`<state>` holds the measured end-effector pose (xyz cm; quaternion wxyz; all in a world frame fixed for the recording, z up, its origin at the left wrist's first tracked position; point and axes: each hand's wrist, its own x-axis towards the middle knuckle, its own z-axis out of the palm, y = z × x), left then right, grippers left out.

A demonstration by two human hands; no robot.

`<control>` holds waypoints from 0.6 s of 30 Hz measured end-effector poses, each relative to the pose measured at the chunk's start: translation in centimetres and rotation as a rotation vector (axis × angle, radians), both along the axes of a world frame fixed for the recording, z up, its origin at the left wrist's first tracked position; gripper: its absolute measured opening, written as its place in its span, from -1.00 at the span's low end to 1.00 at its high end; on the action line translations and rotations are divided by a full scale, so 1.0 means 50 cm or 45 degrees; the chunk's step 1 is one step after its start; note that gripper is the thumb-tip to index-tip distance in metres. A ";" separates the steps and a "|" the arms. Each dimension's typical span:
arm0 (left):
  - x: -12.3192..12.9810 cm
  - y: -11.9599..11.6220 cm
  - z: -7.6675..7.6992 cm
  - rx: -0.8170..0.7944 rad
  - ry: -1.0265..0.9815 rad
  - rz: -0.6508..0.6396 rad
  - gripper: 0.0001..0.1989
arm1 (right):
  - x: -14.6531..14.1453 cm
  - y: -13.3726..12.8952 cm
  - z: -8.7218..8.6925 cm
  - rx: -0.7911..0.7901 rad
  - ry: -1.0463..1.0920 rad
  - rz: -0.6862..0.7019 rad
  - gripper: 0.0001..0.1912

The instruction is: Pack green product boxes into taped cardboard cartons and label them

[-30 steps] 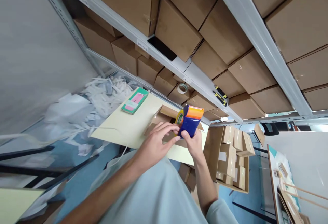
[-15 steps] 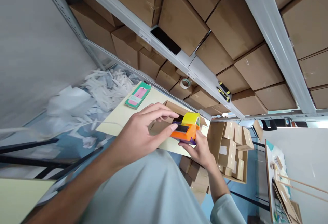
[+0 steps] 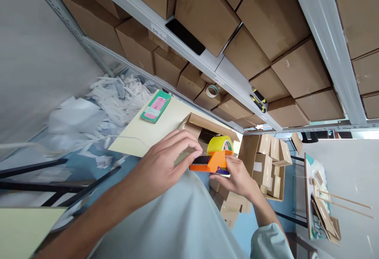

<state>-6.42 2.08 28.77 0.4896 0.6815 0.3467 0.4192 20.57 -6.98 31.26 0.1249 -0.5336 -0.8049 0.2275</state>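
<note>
My right hand (image 3: 238, 174) grips an orange tape dispenser (image 3: 217, 161), its fingers wrapped about the right end. A roll of yellow tape (image 3: 219, 143) sits on top of the dispenser. At the dispenser's left end, my left hand (image 3: 170, 158) has its thumb and forefinger pinched together, apparently on the tape's end, which hardly shows. Just behind both hands an open cardboard box (image 3: 204, 121) stands on the pale tabletop (image 3: 171, 121), its far flap raised. The hands and the dispenser hide much of the box.
A green and pink package (image 3: 156, 107) lies on the tabletop's left part. Shelves with many cardboard boxes (image 3: 275, 10) rise behind, holding a black phone-like slab (image 3: 185, 36), a tape roll (image 3: 212, 91) and yellow-black cutters (image 3: 258, 100). White scraps (image 3: 118, 95) heap at left; a large carton (image 3: 247, 160) stands right.
The dispenser has turned to lie more level and moved slightly down in view. My left thumb and forefinger, apart before, have closed together at its left end. More of the open box shows.
</note>
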 end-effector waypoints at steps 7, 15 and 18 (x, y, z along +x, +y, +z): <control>0.027 -0.038 -0.077 -0.283 0.068 0.055 -0.79 | -0.003 -0.003 0.008 -0.467 0.072 -0.158 -0.63; -0.002 -0.036 -0.105 -0.641 0.101 0.095 -0.66 | 0.001 0.021 0.015 -0.823 0.147 -0.339 -0.43; -0.042 -0.014 -0.101 -0.741 0.053 0.256 -0.62 | 0.033 0.034 0.056 -0.907 0.065 -0.356 -0.47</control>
